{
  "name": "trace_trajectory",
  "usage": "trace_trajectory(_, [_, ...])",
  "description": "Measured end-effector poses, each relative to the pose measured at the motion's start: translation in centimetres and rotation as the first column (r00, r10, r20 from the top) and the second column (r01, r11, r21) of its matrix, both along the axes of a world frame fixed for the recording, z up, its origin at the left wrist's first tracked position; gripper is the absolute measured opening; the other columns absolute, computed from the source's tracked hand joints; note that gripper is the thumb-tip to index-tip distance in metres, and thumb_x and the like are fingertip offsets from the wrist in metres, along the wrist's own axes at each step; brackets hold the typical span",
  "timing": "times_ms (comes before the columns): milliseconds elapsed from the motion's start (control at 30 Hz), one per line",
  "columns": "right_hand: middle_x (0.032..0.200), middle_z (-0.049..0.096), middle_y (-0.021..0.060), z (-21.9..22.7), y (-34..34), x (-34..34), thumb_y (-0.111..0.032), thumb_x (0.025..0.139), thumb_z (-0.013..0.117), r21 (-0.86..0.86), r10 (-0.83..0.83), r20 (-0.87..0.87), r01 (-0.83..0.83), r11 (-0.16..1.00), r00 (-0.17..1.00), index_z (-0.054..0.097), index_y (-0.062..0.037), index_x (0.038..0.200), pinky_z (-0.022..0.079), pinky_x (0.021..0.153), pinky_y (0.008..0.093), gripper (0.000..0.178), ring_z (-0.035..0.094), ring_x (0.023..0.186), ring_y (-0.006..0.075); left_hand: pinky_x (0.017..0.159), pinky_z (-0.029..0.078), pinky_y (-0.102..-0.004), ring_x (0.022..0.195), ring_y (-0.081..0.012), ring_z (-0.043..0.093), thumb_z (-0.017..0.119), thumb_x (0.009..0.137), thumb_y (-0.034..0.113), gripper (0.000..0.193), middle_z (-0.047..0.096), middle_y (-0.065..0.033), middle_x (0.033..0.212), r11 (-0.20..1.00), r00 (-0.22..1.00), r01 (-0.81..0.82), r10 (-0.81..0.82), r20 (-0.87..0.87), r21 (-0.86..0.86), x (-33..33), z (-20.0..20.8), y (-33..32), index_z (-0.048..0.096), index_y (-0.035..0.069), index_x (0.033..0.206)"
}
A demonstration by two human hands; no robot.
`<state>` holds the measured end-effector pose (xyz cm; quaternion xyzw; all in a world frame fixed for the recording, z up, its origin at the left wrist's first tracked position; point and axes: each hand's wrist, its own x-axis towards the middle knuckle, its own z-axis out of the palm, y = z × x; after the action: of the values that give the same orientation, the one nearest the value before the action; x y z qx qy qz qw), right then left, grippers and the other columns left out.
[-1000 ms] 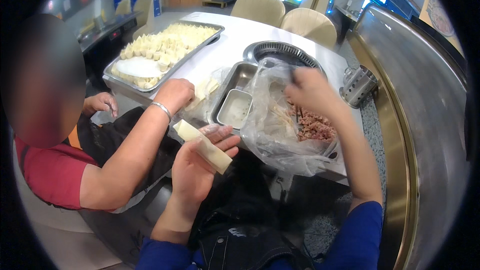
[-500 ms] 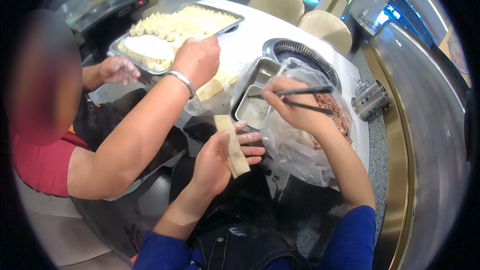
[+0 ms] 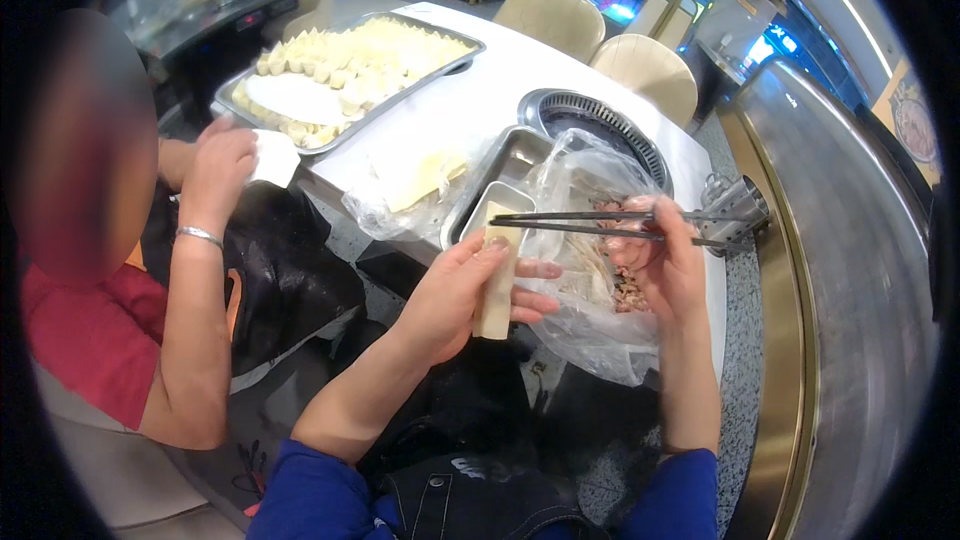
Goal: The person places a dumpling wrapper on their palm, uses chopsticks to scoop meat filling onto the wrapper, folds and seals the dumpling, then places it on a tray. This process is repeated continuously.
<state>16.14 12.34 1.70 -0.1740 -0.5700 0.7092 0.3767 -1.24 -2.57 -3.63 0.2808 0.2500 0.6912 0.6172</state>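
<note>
My left hand [image 3: 440,290] holds a narrow pale strip of dough wrapper [image 3: 495,295], the thumb pressed on its face and the other fingers behind it. In my right hand [image 3: 665,265] is a pair of black chopsticks [image 3: 575,221]. Their tips meet at the wrapper's upper end; any filling there is too small to make out. Below and behind the right hand lies a clear plastic bag [image 3: 610,345] with minced meat [image 3: 630,295] in it. A small metal container [image 3: 518,194], partly hidden by the wrapper, sits inside a larger metal pan [image 3: 524,147].
A large metal tray [image 3: 345,126] of folded dumplings stands at the far left of the white table [image 3: 490,70]. More wrappers [image 3: 430,180] lie on plastic nearby. A round grill [image 3: 598,120] is set into the table. Beside me, a co-worker's hand [image 3: 215,165] holds a white sheet.
My right hand has moved right and turned, bringing the chopstick tips onto the wrapper. My left hand has shifted up and right. The co-worker's hand has drawn back from the tray.
</note>
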Motion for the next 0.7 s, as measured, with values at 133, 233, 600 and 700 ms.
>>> trace_trajectory(133, [0.081, 0.063, 0.0179, -0.3, 0.3, -0.3, -0.018, 0.093, 0.043, 0.044, -0.039, 0.042, 0.037, 0.998, 0.998, 0.055, 0.0073, 0.095, 0.057, 0.059, 0.0346, 0.028, 0.066, 0.067, 0.0282, 0.069, 0.055, -0.0321, 0.082, -0.029, 0.064, 0.03, 0.097, 0.019, 0.035, 0.057, -0.0236, 0.107, 1.0, 1.0, 0.001, -0.001, -0.02, -0.007, -0.1, 0.4, -0.2, 0.034, -0.003, 0.124])
trace_trajectory(233, [0.081, 0.063, 0.0167, 0.0, 0.8, 0.3, -0.018, 0.093, 0.044, 0.095, -0.067, 0.031, 0.064, 0.993, 0.997, 0.056, 0.0072, 0.094, 0.057, 0.059, 0.035, 0.028, 0.066, 0.067, 0.028, 0.069, 0.055, -0.0326, 0.082, -0.0292, 0.064, 0.03, 0.097, 0.019, 0.035, 0.057, -0.0241, 0.106, 1.0, 1.0, -0.004, 0.004, -0.03, -0.011, -0.2, 0.3, -0.3, 0.034, -0.004, 0.124])
trace_trajectory(600, [0.075, 0.062, 0.0064, 0.7, 0.2, -4.9, -0.019, 0.089, 0.054, 0.581, -0.154, 0.468, -0.172, 0.796, 0.87, 0.06, 0.0031, 0.088, 0.051, 0.06, 0.0234, 0.023, 0.064, 0.069, 0.0151, 0.093, 0.043, -0.0446, 0.111, -0.0353, 0.05, 0.02, 0.099, 0.029, 0.045, 0.047, -0.0241, 0.121, 0.953, 0.947, -0.301, 0.297, 0.124, 0.017, -1.6, 0.1, 0.3, 0.025, 0.002, 0.135])
trace_trajectory(700, [0.075, 0.062, 0.0066, 0.8, 0.3, -5.1, -0.021, 0.089, 0.054, 0.686, -0.181, 0.42, -0.181, 0.704, 0.889, 0.061, 0.0019, 0.087, 0.051, 0.058, 0.023, 0.024, 0.064, 0.066, 0.0146, 0.097, 0.038, -0.0482, 0.117, -0.0353, 0.044, 0.02, 0.099, 0.034, 0.045, 0.043, -0.0233, 0.126, 0.954, 0.934, -0.299, 0.284, 0.218, 0.034, -1.9, 1.2, 0.9, 0.026, 0.008, 0.136])
